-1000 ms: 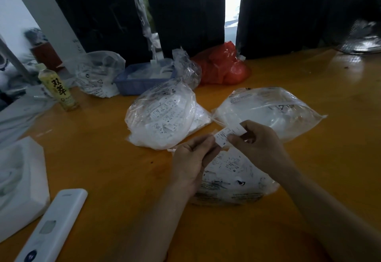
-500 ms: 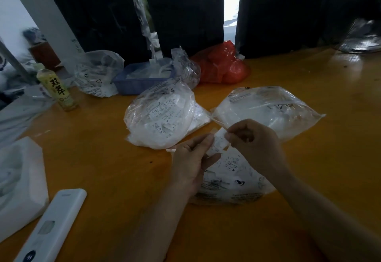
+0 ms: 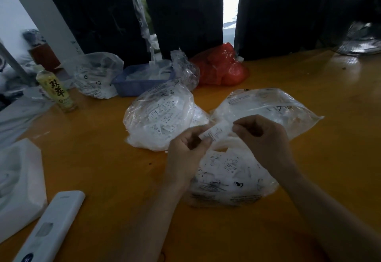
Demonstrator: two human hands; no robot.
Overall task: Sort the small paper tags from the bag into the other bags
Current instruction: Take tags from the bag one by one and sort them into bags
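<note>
A small white paper tag (image 3: 216, 131) with printed text is stretched between my two hands above the table. My left hand (image 3: 186, 154) pinches its lower left end; my right hand (image 3: 261, 138) pinches its upper right end. Under my hands lies a clear plastic bag (image 3: 226, 179) full of printed tags. Two more clear bags lie beyond it: a rounded bag (image 3: 158, 119) to the left holding many tags, and a flatter bag (image 3: 268, 107) to the right.
On the orange table (image 3: 103, 169) stand a green drink bottle (image 3: 55, 90), a blue basket (image 3: 140, 82), another clear bag (image 3: 97, 76) and a red bag (image 3: 222, 68). A white remote (image 3: 49, 228) and white packaging (image 3: 18, 183) lie near left. Black boards stand behind.
Both hands have shifted a little and the tag now lies spread out between them, pulled flatter than before. The bags have not moved.
</note>
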